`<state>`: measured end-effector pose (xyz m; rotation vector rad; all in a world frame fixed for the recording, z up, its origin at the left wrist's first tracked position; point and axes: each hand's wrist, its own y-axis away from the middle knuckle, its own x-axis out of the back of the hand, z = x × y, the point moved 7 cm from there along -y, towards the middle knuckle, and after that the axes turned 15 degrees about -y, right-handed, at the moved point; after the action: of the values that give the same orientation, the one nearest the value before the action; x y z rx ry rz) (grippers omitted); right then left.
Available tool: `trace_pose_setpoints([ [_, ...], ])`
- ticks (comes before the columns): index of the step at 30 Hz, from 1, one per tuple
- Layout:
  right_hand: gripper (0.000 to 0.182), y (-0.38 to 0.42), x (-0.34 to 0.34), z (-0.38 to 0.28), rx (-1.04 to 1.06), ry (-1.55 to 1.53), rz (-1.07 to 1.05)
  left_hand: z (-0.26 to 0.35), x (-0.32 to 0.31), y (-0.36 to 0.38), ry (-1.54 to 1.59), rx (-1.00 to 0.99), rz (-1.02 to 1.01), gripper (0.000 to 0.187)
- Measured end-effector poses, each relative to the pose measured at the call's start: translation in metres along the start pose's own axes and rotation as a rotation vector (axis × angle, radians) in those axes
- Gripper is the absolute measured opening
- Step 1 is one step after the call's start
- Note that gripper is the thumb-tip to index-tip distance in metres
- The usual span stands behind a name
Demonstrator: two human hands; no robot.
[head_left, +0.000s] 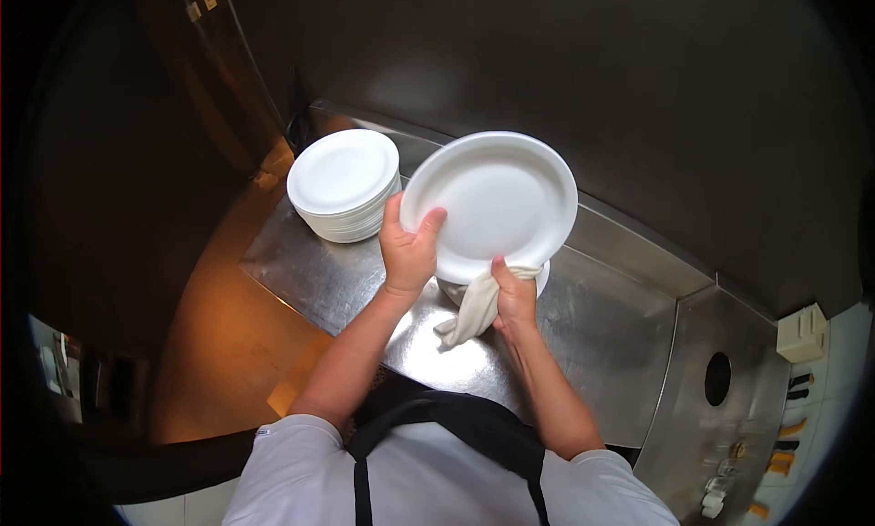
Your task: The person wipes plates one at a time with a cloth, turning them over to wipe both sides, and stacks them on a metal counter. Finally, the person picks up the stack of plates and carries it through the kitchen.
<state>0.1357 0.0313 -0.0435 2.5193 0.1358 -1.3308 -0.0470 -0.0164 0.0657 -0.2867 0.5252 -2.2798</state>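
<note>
A white plate (497, 198) is held up, tilted toward me, above the steel counter. My left hand (410, 250) grips its left rim, thumb on the upper face and the other fingers behind. At the lower rim, my right hand (512, 296) pinches the plate through a cream cloth (476, 309), whose loose end hangs down to the left. Beneath the held plate, part of another white dish (542, 280) shows; most of it is hidden. A tall stack of white plates (344, 184) stands on the counter, left of my left hand.
The steel counter (602, 344) runs along a dark wall (638, 97) with a raised back edge. To the right, a steel section has a round dark hole (717, 378) and several small glasses or cups (720, 485). A white box (802, 333) sits at far right.
</note>
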Motion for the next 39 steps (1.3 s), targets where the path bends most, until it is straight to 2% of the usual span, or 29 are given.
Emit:
trace_pose_setpoints([
  [4, 0.055, 0.003, 0.004, -0.011, 0.028, 0.196, -0.123, 0.009, 0.023, -0.021, -0.331, -0.051, -0.302, 0.036],
  [8, 0.064, -0.002, -0.021, -0.058, 0.205, 0.671, -0.289, 0.032, 0.034, -0.028, -0.525, -0.126, -0.564, 0.03],
  [9, 0.07, 0.0, -0.034, -0.071, 0.298, 0.803, -0.308, 0.04, 0.034, -0.028, -0.575, -0.244, -0.567, 0.029],
  [15, 0.065, 0.013, -0.111, -0.102, 0.444, 1.206, -0.471, 0.076, 0.025, -0.028, -0.707, -0.457, -0.715, 0.031],
  [18, 0.059, 0.025, -0.151, -0.101, 0.534, 1.271, -0.652, 0.071, 0.009, -0.018, -0.851, -0.29, -0.879, 0.031],
  [21, 0.054, 0.058, -0.195, -0.081, 0.68, 1.197, -0.979, 0.019, -0.017, 0.021, -0.565, -0.308, -0.903, 0.031],
  [22, 0.052, 0.072, -0.208, -0.077, 0.739, 1.144, -1.105, 0.02, -0.018, 0.028, -0.573, -0.46, -0.893, 0.037],
  [23, 0.049, 0.082, -0.216, -0.078, 0.721, 1.147, -1.107, 0.019, -0.002, 0.031, -0.432, -0.389, -0.811, 0.038],
  [24, 0.047, 0.081, -0.219, -0.089, 0.807, 1.111, -1.049, 0.019, 0.009, 0.026, -0.407, -0.331, -0.738, 0.039],
  [26, 0.044, 0.071, -0.204, -0.125, 0.953, 1.044, -0.906, -0.007, 0.039, 0.008, -0.516, 0.083, -0.554, 0.042],
  [27, 0.043, 0.055, -0.185, -0.143, 0.854, 0.893, -0.726, -0.017, 0.064, -0.002, -0.537, 0.287, -0.452, 0.044],
  [28, 0.043, 0.038, -0.162, -0.157, 0.75, 0.747, -0.552, -0.023, 0.091, -0.014, -0.438, 0.219, -0.279, 0.043],
  [29, 0.045, 0.032, -0.144, -0.167, 0.747, 0.744, -0.472, -0.038, 0.117, -0.022, -0.283, 0.274, -0.141, 0.042],
  [31, 0.047, 0.023, -0.107, -0.172, 0.721, 0.714, -0.348, -0.059, 0.162, -0.039, -0.209, 0.388, 0.075, 0.035],
  [34, 0.048, 0.014, -0.061, -0.153, 0.651, 0.689, -0.266, -0.082, 0.202, -0.054, -0.094, 0.456, 0.248, 0.038],
  [37, 0.047, 0.019, -0.054, -0.13, 0.565, 0.748, -0.296, -0.086, 0.208, -0.058, -0.007, 0.557, 0.297, 0.044],
  [39, 0.046, 0.021, -0.058, -0.133, 0.597, 0.792, -0.291, -0.089, 0.204, -0.06, 0.035, 0.582, 0.328, 0.044],
])
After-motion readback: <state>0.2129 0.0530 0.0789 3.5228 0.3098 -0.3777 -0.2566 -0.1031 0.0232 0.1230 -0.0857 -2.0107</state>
